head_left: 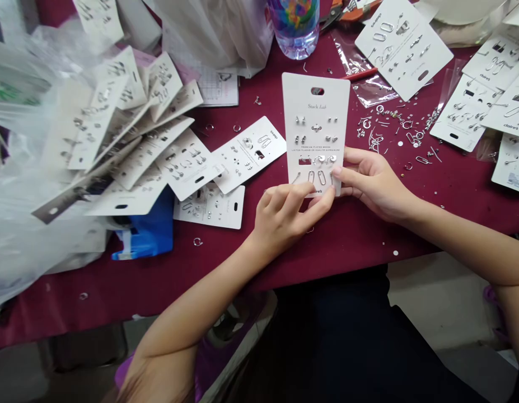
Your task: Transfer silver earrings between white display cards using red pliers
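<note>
A white earring card [316, 120] printed "Stack Lab" stands nearly upright above the maroon table, bearing rows of small silver studs, hoops and paperclip-shaped earrings. My right hand [370, 182] grips its lower right edge, thumb in front and fingers behind. At the bottom edge, my left hand [288, 210] has its fingers curled against the card, thumb near the lower right corner. Another earring card [251, 154] lies flat just left of it. Loose silver earring pieces [377, 131] are scattered on the tabletop beyond my right hand.
A fanned pile of earring cards [150, 140] and plastic bags [24, 184] cover the left side, beside a blue object [152, 235]. At the back stand a water bottle [299, 28] and orange-handled pliers [355, 11]. More cards [464, 112] lie at right.
</note>
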Available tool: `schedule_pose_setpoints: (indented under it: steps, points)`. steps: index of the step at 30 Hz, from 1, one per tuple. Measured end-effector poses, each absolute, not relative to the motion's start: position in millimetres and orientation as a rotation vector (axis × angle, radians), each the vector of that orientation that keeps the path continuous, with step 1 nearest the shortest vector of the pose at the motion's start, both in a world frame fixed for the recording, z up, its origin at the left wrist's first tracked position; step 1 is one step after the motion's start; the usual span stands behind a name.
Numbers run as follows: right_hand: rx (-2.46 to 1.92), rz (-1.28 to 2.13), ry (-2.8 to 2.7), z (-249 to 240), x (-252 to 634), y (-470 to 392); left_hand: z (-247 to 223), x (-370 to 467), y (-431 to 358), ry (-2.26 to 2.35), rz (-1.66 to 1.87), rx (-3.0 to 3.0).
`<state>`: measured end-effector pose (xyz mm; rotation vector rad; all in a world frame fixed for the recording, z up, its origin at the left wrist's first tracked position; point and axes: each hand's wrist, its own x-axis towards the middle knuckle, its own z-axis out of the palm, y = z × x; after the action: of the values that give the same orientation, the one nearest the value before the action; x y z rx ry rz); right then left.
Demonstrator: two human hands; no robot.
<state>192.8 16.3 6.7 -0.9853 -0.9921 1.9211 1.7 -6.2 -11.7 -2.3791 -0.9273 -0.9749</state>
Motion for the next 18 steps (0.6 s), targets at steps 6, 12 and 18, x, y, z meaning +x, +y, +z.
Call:
schedule_pose_setpoints:
  steps: [6, 12, 18]
  points:
    - [-0.97, 1.928, -1.0, 6.4, 192.7, 17.0, -10.9, 1.6, -6.8, -0.925, -0.981, -2.397]
    - [-0.971, 1.866, -1.065, 0.9, 193.1, 15.9, -8.1, 2.6, -7.2, -0.901, -0.956, -2.388]
    - [-1.02, 1.769, -1.183, 1.3, 194.7, 19.4, -11.1, 4.7, -7.0, -0.887, -1.017, -2.427]
